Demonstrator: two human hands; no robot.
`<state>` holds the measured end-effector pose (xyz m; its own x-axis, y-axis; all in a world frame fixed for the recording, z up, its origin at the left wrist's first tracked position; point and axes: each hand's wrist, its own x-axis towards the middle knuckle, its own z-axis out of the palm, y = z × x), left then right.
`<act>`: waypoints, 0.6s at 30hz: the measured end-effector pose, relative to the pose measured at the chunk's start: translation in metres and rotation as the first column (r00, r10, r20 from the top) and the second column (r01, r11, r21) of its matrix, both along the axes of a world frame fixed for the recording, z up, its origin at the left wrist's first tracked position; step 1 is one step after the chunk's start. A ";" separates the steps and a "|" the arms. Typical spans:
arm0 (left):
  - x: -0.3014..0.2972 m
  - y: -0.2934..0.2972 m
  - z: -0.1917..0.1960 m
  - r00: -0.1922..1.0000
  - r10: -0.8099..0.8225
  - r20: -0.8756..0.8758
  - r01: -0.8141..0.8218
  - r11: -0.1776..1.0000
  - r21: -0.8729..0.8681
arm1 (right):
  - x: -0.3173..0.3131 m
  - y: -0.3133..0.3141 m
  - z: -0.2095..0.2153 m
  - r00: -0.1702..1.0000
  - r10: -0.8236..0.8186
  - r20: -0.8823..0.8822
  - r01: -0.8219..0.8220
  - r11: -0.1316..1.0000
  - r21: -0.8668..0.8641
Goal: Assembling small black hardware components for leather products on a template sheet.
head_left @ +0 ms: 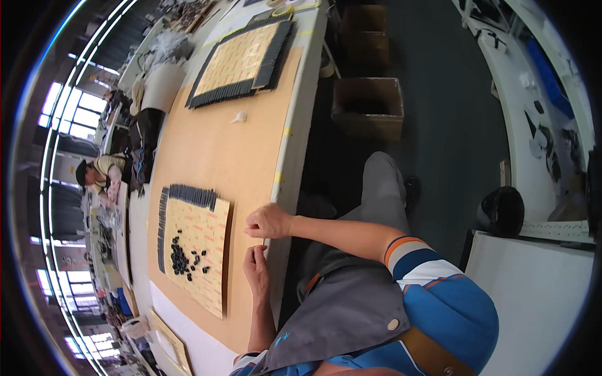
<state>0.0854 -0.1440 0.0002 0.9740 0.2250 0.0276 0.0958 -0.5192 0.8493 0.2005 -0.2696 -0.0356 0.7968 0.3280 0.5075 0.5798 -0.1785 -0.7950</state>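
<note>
My right hand (269, 222) is closed in a fist above the near edge of the work table. Just below it in the picture, my left hand (256, 268) has its fingers pinched together, close to the right hand but apart from it. What either hand holds, if anything, is too small to make out. Left of both hands lies a cream sheet (212, 252) with red print. Short black strips (193, 195) line two of its edges side by side. A loose pile of small black pieces (180, 260) rests on the sheet.
Farther along the brown-covered table (219, 150) lies a second printed sheet (241, 57) edged with black strips. A small white item (239, 117) sits between the sheets. Cardboard boxes (367, 108) stand on the floor beyond the table edge. Another person (103, 175) is across the room.
</note>
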 end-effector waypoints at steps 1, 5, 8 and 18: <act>0.022 -0.018 0.001 0.979 -0.176 0.101 0.155 0.970 0.189 | 0.005 -0.018 0.004 0.962 0.189 -0.194 -0.188 0.982 0.026; 0.104 -0.065 0.019 0.923 -0.308 -0.233 0.379 0.837 0.394 | 0.008 -0.142 -0.035 0.905 -0.191 -0.380 0.237 0.968 0.077; 0.161 -0.079 0.020 0.881 -0.329 -0.341 0.459 0.769 0.445 | -0.007 -0.251 -0.126 0.626 -0.559 -0.544 0.513 0.820 -0.253; 0.197 -0.114 0.035 0.816 -0.236 -0.528 0.556 0.573 0.602 | -0.010 -0.315 -0.180 0.574 -0.755 -0.317 0.542 0.640 -0.544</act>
